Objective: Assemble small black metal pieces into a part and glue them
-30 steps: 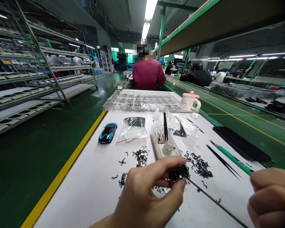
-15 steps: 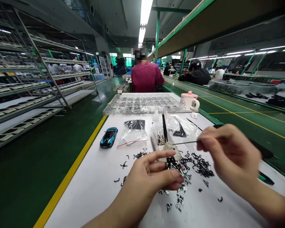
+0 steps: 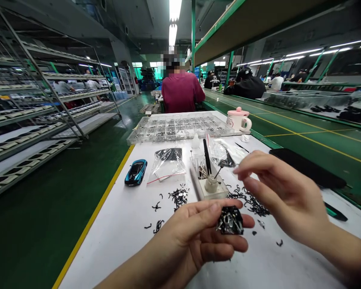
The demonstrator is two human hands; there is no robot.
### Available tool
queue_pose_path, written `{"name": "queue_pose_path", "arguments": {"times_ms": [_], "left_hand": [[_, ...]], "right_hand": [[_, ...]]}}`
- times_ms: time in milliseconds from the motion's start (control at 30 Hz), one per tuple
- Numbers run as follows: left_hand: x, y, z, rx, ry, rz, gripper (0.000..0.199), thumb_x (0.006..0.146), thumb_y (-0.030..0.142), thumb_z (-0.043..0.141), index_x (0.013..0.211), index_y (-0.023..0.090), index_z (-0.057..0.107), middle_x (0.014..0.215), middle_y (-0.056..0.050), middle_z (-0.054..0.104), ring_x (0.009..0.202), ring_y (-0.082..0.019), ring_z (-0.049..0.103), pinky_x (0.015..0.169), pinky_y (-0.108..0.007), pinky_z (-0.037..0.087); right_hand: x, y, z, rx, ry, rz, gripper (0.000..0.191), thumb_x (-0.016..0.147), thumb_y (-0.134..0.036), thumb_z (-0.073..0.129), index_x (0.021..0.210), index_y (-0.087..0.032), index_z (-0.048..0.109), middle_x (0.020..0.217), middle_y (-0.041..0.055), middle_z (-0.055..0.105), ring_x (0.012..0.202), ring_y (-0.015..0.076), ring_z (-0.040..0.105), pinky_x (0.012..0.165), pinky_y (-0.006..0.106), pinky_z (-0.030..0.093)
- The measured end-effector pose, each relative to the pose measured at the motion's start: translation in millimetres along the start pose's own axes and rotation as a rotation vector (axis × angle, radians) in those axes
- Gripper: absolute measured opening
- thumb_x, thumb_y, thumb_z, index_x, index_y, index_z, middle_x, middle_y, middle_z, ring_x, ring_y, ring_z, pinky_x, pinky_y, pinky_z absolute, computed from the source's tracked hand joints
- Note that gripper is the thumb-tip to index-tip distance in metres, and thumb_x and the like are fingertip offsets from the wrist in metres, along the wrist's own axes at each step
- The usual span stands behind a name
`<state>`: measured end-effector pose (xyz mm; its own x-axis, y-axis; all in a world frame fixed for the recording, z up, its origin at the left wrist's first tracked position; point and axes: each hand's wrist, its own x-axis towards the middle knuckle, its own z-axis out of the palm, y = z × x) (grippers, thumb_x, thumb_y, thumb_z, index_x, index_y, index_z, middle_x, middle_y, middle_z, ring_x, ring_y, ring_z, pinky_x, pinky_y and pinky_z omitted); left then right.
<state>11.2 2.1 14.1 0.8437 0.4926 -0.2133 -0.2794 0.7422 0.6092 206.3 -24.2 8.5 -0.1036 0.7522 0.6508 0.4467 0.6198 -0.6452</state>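
My left hand holds a small black part with silver details, pinched by the thumb and resting on the fingers. Up and to the right, my right hand hovers with nothing in it, its thumb and fingertips apart. Just left of those fingertips, a thin dark stick leans in the mouth of a little glass bottle. The bottle sits in a pale holder that also carries a black-handled tool and several thin sticks. Small curved black pieces lie scattered around, partly behind my hands.
A blue toy car and a plastic bag with black contents lie on the left. Behind stand a clear compartment box and a pink-lidded mug. A black phone-like slab lies right. Ahead sits a person in maroon.
My right hand has let go of the thin stick, which now leans in the bottle. My left hand has turned and lowered, bringing the black part's face into view.
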Motion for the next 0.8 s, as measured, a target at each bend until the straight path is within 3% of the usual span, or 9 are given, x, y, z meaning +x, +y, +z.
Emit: {"name": "queue_pose_path", "arguments": {"times_ms": [100,200,400,567,800], "left_hand": [[0,0,-1.2,-0.025,-0.051,0.004,0.023,0.096,0.021,0.055,0.105,0.006,0.07,0.095,-0.008,0.069,0.067,-0.008,0.07,0.058,-0.008,0.055],[2,-1,-2.4,-0.03,-0.069,0.006,0.021,0.094,0.023,0.059,0.097,0.007,0.073,0.095,-0.008,0.068,0.065,-0.007,0.069,0.057,-0.008,0.055],[2,-1,-0.6,-0.11,0.004,0.015,0.015,0.088,0.022,0.068,0.086,0.009,0.074,0.088,-0.006,0.07,0.058,-0.005,0.067,0.055,-0.007,0.054],[0,-2,1.8,-0.188,-0.022,0.014,0.012,0.081,0.02,0.076,0.08,0.009,0.074,0.071,-0.002,0.069,0.053,-0.005,0.066,0.049,-0.007,0.054],[-1,-2,3.9,-0.149,0.066,0.017,0.014,0.079,0.021,0.077,0.08,0.007,0.072,0.075,-0.005,0.07,0.05,-0.004,0.064,0.047,-0.005,0.051]], "right_hand": [[-3,-11,-5,0.083,-0.185,-0.116,0.023,0.09,-0.014,0.055,0.112,-0.022,0.055,0.095,0.0052,0.054,0.088,0.0187,0.055,0.07,0.031,0.05],[-4,-13,-3,0.107,-0.276,-0.149,0.033,0.084,-0.019,0.066,0.115,-0.022,0.053,0.097,0.0051,0.055,0.088,0.0202,0.055,0.072,0.034,0.051],[-3,-13,1,0.06,-0.318,-0.182,0.038,0.079,-0.011,0.069,0.112,-0.02,0.052,0.094,0.0025,0.056,0.085,0.0166,0.054,0.075,0.032,0.049],[0,-17,3,-0.024,-0.335,-0.224,0.037,0.081,-0.01,0.066,0.114,-0.017,0.051,0.097,0.0043,0.058,0.092,0.0172,0.055,0.08,0.032,0.05],[-2,-13,2,-0.012,-0.375,-0.19,0.031,0.085,-0.007,0.06,0.112,-0.021,0.054,0.097,0.0048,0.059,0.094,0.0184,0.056,0.081,0.034,0.05]]}}
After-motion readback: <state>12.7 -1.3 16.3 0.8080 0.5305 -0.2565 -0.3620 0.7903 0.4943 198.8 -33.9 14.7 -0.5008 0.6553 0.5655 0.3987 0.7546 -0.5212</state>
